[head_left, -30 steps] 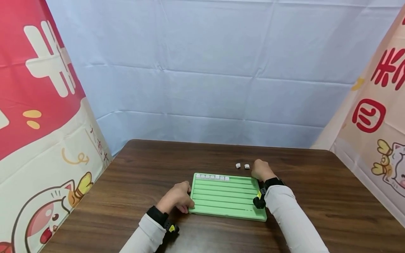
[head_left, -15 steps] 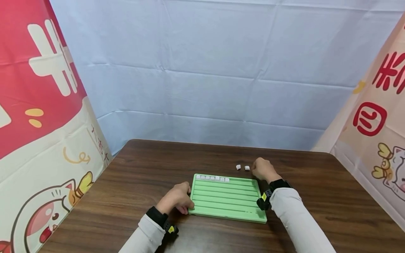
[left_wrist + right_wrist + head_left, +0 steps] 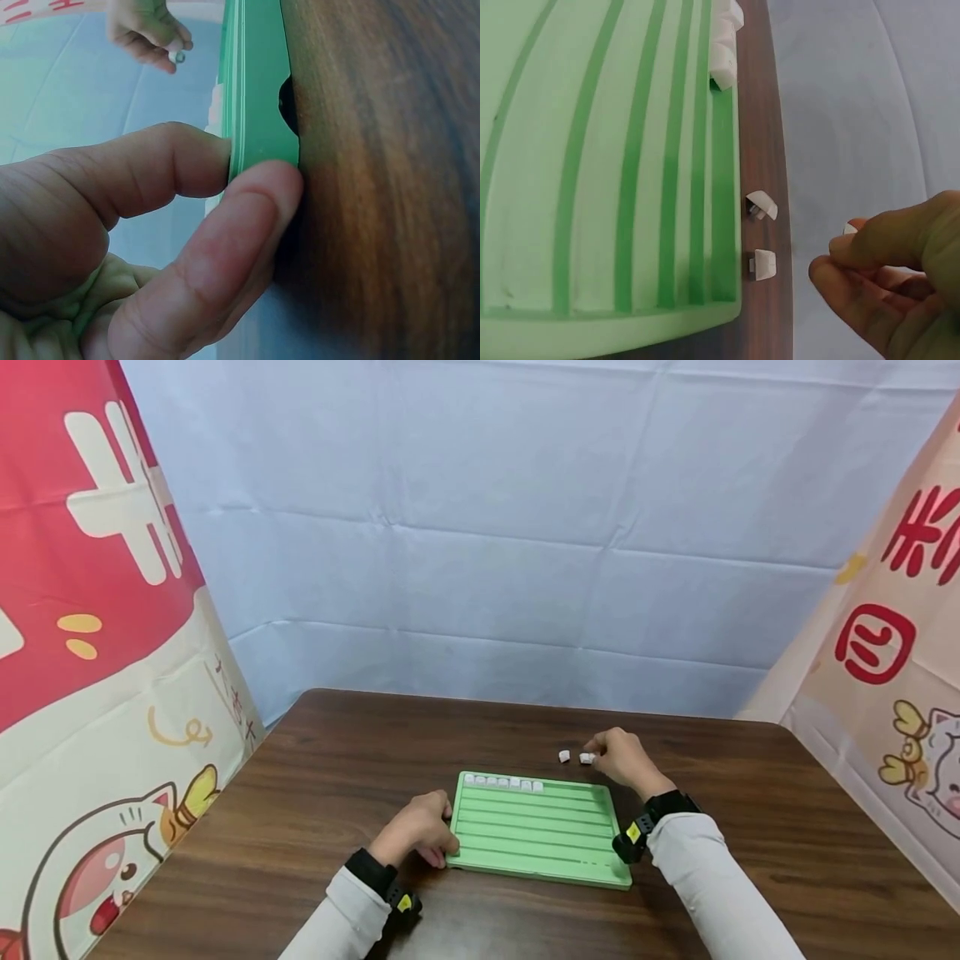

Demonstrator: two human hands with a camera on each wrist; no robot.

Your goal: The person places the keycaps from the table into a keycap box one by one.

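Note:
A green ridged tray (image 3: 532, 831) lies on the table, with several white keycaps (image 3: 504, 782) lined up along its far-left groove. At the tray's near left corner, my left hand (image 3: 420, 831) pinches the edge between thumb and finger. Beyond the tray's far right corner is my right hand (image 3: 622, 760). Its thumb and fingertips pinch a small white keycap (image 3: 177, 56), mostly covered by the fingers in the right wrist view. Two loose keycaps, one upper (image 3: 763, 204) and one lower (image 3: 763, 265) in that view, lie on the table just past the tray's far edge.
The dark wood table (image 3: 360, 760) extends around the tray. A pale blue cloth (image 3: 480, 568) hangs behind it, and printed cartoon cloths flank it at left (image 3: 150, 710) and right (image 3: 885, 760).
My right hand has turned and risen slightly; its fingertips now show beside the loose keycaps, pinching a keycap. My left hand and the tray stay in place.

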